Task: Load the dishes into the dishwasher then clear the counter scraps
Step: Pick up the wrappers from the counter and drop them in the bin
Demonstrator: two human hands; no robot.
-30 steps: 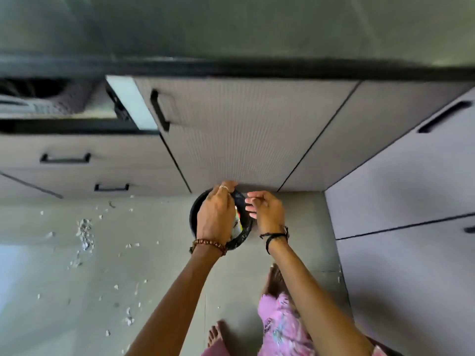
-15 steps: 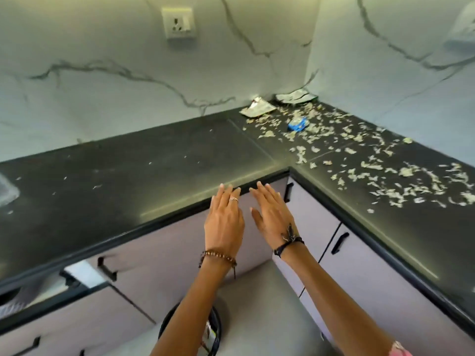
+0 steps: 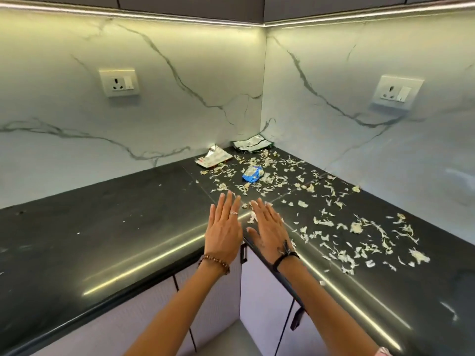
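Pale peel scraps point(image 3: 331, 224) lie scattered over the black corner counter point(image 3: 115, 227), mostly on its right arm. Among them sit a crumpled blue wrapper point(image 3: 252, 173), a white wrapper point(image 3: 213, 159) and a green-edged wrapper point(image 3: 250, 145) in the far corner. My left hand point(image 3: 224, 231) and my right hand point(image 3: 267, 227) are stretched side by side over the counter's inner corner, palms down, fingers straight, holding nothing. Their fingertips reach the nearest scraps.
Marble walls meet behind the counter, each with a socket, one at the left point(image 3: 119, 82) and one at the right point(image 3: 397, 91). Grey cabinet doors with black handles point(image 3: 243, 253) stand below the counter edge. A strip light runs under the upper cabinets.
My hands left the black bin on the floor and rose over the counter, fingers straightening. My view lifted from the floor and cabinets to the counter corner, and the hands moved further toward the scraps.
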